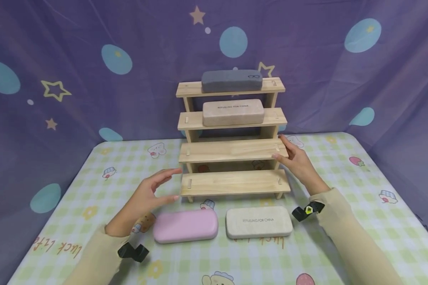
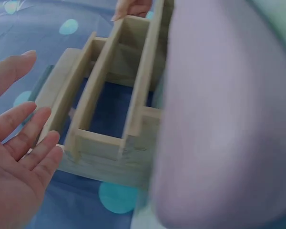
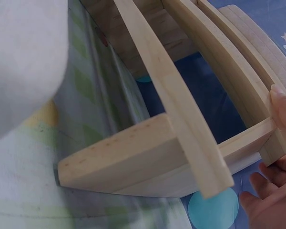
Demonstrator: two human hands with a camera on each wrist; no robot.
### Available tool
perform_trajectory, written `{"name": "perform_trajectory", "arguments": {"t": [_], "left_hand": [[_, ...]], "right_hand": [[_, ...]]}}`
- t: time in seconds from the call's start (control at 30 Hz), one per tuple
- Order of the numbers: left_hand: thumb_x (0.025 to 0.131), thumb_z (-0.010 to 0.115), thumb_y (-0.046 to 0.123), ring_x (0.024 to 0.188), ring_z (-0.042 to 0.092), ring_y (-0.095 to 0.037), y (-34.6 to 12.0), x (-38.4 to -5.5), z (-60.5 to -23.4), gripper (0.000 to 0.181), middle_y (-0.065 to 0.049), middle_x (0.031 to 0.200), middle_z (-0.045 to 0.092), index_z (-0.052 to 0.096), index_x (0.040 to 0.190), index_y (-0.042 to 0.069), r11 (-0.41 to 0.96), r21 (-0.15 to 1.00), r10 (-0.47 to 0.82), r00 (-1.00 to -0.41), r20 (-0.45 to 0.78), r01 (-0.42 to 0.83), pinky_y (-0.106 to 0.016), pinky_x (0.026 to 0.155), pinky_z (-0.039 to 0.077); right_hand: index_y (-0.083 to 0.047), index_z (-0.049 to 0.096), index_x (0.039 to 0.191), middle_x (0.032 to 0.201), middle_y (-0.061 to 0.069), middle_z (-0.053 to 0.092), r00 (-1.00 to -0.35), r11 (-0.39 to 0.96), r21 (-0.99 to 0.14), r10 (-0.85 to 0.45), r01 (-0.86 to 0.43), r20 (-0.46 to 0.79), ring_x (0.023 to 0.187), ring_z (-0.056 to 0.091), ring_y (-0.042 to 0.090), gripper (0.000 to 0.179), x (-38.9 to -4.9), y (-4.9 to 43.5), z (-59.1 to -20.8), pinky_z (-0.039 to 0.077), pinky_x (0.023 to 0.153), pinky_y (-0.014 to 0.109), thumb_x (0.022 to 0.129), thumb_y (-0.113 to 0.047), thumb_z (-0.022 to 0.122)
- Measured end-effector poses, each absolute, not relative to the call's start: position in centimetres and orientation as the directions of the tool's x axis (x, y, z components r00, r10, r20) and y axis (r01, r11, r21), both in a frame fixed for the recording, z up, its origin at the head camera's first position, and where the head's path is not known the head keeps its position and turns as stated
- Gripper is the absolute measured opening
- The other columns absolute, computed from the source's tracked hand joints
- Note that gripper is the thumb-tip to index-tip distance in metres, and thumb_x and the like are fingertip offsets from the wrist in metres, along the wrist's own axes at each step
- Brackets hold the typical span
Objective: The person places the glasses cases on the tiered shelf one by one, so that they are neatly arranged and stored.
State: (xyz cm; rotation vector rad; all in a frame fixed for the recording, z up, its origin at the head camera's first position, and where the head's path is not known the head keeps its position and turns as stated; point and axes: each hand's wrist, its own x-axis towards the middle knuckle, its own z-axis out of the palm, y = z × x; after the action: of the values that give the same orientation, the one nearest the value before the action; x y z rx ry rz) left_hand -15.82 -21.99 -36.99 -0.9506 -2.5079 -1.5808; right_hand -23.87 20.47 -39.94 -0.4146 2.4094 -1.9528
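Note:
A stepped wooden display rack stands on the table with four-tier planks rising toward the back. My right hand holds the right end of its second plank from the bottom. In the right wrist view the thumb lies on the plank and the fingers curl beneath. Beside the rack's left end, my left hand is spread, with thumb and fingers apart and nothing between them; whether a fingertip touches the wood I cannot tell. On the upper planks sit a dark blue glasses case and a beige glasses case.
In front of the rack lie a pink glasses case and an off-white glasses case, side by side. A green checked cloth covers the table. Behind it hangs a purple curtain with stars and blue spots.

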Motion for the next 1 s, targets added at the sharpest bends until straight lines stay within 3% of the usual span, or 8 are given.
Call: {"name": "perform_trajectory", "arguments": {"t": [0.23,0.37,0.5,0.67,0.77,0.87,1.0], "left_hand": [[0.079,0.071,-0.005,0.125,0.046,-0.006,-22.8,-13.8,-39.1,0.056,-0.025,0.130,0.052,0.051,0.131,-0.002,0.253,0.842,0.493,-0.812,0.313,0.477,-0.019,0.101,0.035],[0.080,0.068,-0.007,0.122,0.048,-0.006,-23.6,-12.9,-40.1,0.053,-0.018,0.129,0.056,0.051,0.130,-0.005,0.236,0.850,0.496,-0.811,0.311,0.471,-0.019,0.099,0.037],[0.082,0.067,-0.006,0.119,0.049,-0.003,-24.6,-12.1,-40.9,0.049,-0.009,0.128,0.058,0.053,0.128,-0.005,0.257,0.880,0.473,-0.846,0.246,0.400,-0.022,0.094,0.043],[0.083,0.068,0.000,0.119,0.047,0.002,-25.5,-11.3,-41.6,0.044,-0.018,0.128,0.057,0.056,0.126,-0.002,0.304,0.910,0.419,-0.897,0.139,0.283,-0.025,0.092,0.044],[0.084,0.065,-0.002,0.119,0.047,0.002,-25.9,-11.1,-42.2,0.043,-0.012,0.128,0.058,0.055,0.125,-0.004,0.275,0.928,0.405,-0.906,0.127,0.253,-0.021,0.093,0.042],[0.084,0.062,-0.008,0.119,0.050,-0.004,-26.1,-11.1,-42.9,0.043,-0.004,0.127,0.059,0.052,0.125,-0.009,0.190,0.949,0.426,-0.892,0.149,0.250,-0.018,0.094,0.040],[0.083,0.061,-0.011,0.116,0.053,-0.015,-26.2,-11.1,-43.5,0.045,-0.012,0.129,0.057,0.048,0.126,-0.014,0.095,0.967,0.474,-0.865,0.166,0.237,-0.018,0.095,0.040]], "right_hand": [[-0.009,0.011,0.151,0.157,0.008,0.009,-0.964,0.176,-0.964,-0.214,-0.199,0.160,0.141,0.018,0.027,0.078,-23.9,20.5,-40.0,0.030,0.104,0.017,0.092,-0.015,0.061],[-0.008,0.011,0.151,0.157,0.008,0.009,-0.964,0.161,-0.967,-0.213,-0.198,0.161,0.142,0.017,0.026,0.078,-23.9,20.5,-40.1,0.029,0.105,0.017,0.092,-0.014,0.061],[-0.007,0.011,0.150,0.157,0.009,0.008,-0.962,0.152,-0.967,-0.212,-0.204,0.170,0.142,0.016,0.026,0.078,-23.9,20.4,-40.2,0.029,0.104,0.017,0.092,-0.013,0.061],[-0.005,0.010,0.150,0.157,0.010,0.008,-0.960,0.147,-0.965,-0.213,-0.217,0.183,0.142,0.015,0.026,0.078,-23.8,20.4,-40.1,0.029,0.104,0.016,0.092,-0.012,0.061],[-0.007,0.011,0.151,0.157,0.010,0.009,-0.962,0.150,-0.966,-0.207,-0.213,0.180,0.142,0.016,0.026,0.077,-23.8,20.4,-40.1,0.029,0.103,0.015,0.092,-0.013,0.061],[-0.006,0.011,0.150,0.157,0.010,0.009,-0.962,0.144,-0.966,-0.203,-0.212,0.181,0.142,0.017,0.027,0.077,-23.8,20.5,-40.2,0.030,0.103,0.015,0.092,-0.012,0.061],[-0.005,0.011,0.150,0.157,0.010,0.009,-0.961,0.127,-0.968,-0.205,-0.214,0.186,0.142,0.017,0.027,0.077,-23.9,20.4,-40.2,0.030,0.103,0.015,0.092,-0.012,0.061]]}}
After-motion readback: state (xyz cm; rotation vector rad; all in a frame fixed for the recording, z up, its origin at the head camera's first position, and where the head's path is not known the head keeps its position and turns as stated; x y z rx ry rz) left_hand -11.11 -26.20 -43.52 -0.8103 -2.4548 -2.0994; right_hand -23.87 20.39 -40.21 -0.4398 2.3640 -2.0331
